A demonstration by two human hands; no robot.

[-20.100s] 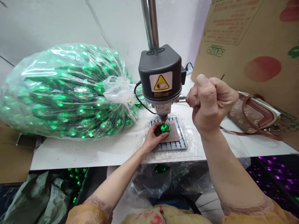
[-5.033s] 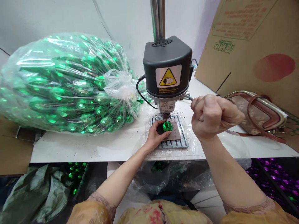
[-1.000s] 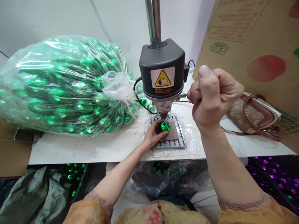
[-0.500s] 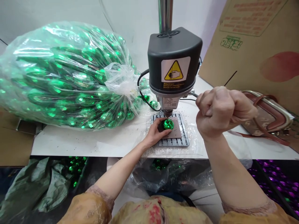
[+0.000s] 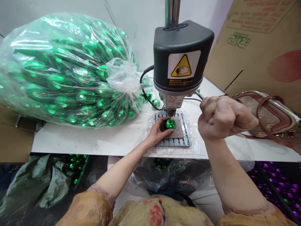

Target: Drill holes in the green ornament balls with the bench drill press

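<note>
A shiny green ball (image 5: 170, 123) sits under the bit of a black drill press (image 5: 181, 59), on a brown pad (image 5: 179, 131) over the slotted metal base (image 5: 187, 135). Thumb and fingers of my left hand (image 5: 158, 131) grip the ball from its left side. My right hand (image 5: 224, 117) is a closed fist, right of the drill head, at the end of the metal lever (image 5: 199, 95); what lies inside the fist is hidden.
A big clear bag of green balls (image 5: 70, 75) fills the left of the table (image 5: 77, 138), and a loose green ball (image 5: 155, 102) lies behind the base. At right stand a brown handbag (image 5: 275, 116) and a cardboard box (image 5: 258, 59). Purple balls (image 5: 279, 182) show below.
The view has shifted slightly, so the drill head appears larger and further right. Both hands keep their grips, and the ball remains under the bit.
</note>
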